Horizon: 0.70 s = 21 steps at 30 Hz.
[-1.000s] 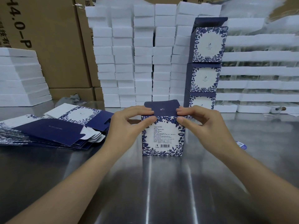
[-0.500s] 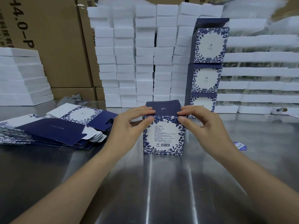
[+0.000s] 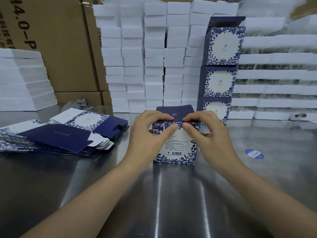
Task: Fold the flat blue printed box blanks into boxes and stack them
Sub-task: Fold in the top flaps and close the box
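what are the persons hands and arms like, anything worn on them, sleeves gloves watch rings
Nothing worn that shows. The left hand and right hand are bare, with no gloves and no rings in view. Both wrists are free of a watch or band. The left forearm and right forearm are bare right to the frame edge, with no sleeve in sight. The thumbnails look short and unpainted.

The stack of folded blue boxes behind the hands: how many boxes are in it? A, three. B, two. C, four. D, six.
A: the stack of folded boxes shows three printed fronts, one above another, on the metal table, behind the box that the left hand and the right hand pinch at its top.
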Available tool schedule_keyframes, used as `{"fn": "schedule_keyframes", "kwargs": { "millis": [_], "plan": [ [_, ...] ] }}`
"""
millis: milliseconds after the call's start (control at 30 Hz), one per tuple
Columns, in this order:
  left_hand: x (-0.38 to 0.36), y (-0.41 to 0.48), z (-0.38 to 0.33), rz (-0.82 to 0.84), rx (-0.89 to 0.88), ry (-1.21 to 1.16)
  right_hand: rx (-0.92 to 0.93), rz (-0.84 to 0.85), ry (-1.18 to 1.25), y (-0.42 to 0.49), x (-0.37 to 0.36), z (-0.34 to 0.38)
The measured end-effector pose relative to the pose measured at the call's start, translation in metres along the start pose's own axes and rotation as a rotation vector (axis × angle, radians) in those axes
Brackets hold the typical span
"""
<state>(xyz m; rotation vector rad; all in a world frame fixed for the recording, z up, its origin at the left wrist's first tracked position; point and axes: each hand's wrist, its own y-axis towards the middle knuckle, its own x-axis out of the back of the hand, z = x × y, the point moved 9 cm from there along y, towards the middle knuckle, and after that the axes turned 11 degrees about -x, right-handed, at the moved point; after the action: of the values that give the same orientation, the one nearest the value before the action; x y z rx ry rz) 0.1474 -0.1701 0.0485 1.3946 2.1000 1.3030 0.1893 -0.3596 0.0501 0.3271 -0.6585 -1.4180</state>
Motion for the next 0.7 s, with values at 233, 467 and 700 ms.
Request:
{"fn": "schedule_keyframes", "kwargs": {
  "millis": [233, 467, 700],
  "plan": [
    [0.000, -0.001, -0.010, -0.052, -0.039, 0.037, 0.010, -0.065, -0.032, -0.001, 0.003, 0.007],
    [0.009, -0.004, -0.006, -0.144, -0.063, -0.069, 0.038, -0.154, 0.058, -0.003, 0.012, 0.010],
    [-0.019, -0.013, 0.026, 0.146, 0.020, -0.025, -0.055, 0.104, -0.064, -0.002, -0.011, -0.028]
  ]
}}
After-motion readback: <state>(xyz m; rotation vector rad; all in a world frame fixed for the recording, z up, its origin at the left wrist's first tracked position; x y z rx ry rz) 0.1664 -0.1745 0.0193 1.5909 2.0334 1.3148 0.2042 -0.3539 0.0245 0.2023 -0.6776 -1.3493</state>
